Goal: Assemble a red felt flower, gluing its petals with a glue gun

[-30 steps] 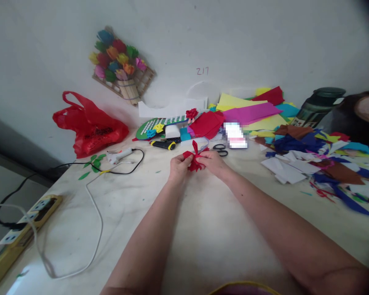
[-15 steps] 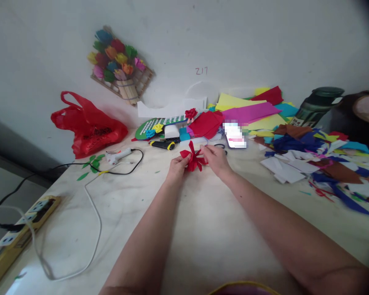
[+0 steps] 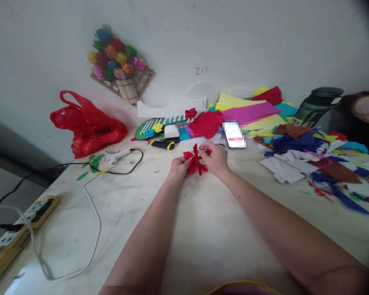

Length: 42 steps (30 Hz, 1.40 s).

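1. Red petaled flower [image 3: 197,163]: it sits between the two hands, over the pale tabletop [image 3: 141,229]; from where I stand, I cannot tell whether its lowest petals touch the surface.
2. Left hand [image 3: 177,169]: thumb and fingers pinch the flower at its left side, the remaining petals fanning outward.
3. Right hand [image 3: 215,159]: fingers bend inward with their tips gathered at the flower's upper right; whether they grip a petal is unclear.
4. Handling, as judged by eye: the flower is probably very light, its thin petals soft, easily creased and liable to tear if tugged. The gathered center likely offers the surest hold; a single petal suits only a gentle fingertip grip.
5. Surroundings: a white glue gun [image 3: 118,156] lies left of the hands, a yellow-and-black utility knife [image 3: 162,145] beyond them.
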Tool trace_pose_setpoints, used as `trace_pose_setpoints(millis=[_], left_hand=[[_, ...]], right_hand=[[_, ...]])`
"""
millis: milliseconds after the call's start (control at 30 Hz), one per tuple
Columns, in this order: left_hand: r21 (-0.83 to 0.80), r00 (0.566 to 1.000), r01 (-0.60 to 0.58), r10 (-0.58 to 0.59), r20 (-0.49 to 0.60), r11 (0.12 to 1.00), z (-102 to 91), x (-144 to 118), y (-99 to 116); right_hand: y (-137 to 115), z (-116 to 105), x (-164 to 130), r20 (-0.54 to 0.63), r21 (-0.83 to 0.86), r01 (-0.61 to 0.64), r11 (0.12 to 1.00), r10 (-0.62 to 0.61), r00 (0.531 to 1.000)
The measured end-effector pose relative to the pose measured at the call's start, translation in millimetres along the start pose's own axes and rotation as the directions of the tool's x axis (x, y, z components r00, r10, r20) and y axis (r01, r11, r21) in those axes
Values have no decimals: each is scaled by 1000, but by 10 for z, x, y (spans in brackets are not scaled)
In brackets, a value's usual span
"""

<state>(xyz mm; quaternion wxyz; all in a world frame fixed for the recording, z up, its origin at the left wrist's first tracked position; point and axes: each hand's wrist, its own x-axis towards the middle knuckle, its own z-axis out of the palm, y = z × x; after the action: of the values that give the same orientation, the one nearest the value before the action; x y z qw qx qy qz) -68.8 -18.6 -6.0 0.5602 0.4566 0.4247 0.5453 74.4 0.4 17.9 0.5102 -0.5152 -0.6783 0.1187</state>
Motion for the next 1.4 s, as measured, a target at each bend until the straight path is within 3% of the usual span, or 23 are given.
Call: trace_pose_setpoints(millis=[133, 300, 667, 900, 1100, 1400], left_hand=[[-8, 999, -17, 17, 32, 1000, 6, -8, 19], [-13, 999, -10, 10, 32, 1000, 10, -9, 11], [-26, 999, -29, 30, 43, 999, 33, -19, 19], [-39, 996, -64, 66, 53, 997, 66, -32, 34], [10, 994, -103, 102, 29, 995, 77, -38, 63], [52, 995, -104, 104, 3, 993, 66, -25, 57]], right_hand=[[95, 57, 17, 86, 180, -170, 969, 157, 984], [115, 74, 27, 128, 243, -243, 939, 218, 968], [148, 95, 39, 143, 252, -254, 934, 223, 964], [145, 104, 41, 64, 190, -269, 944, 261, 963], [91, 27, 43, 126, 133, -259, 957, 243, 962], [58, 11, 55, 107, 211, -280, 937, 263, 959]])
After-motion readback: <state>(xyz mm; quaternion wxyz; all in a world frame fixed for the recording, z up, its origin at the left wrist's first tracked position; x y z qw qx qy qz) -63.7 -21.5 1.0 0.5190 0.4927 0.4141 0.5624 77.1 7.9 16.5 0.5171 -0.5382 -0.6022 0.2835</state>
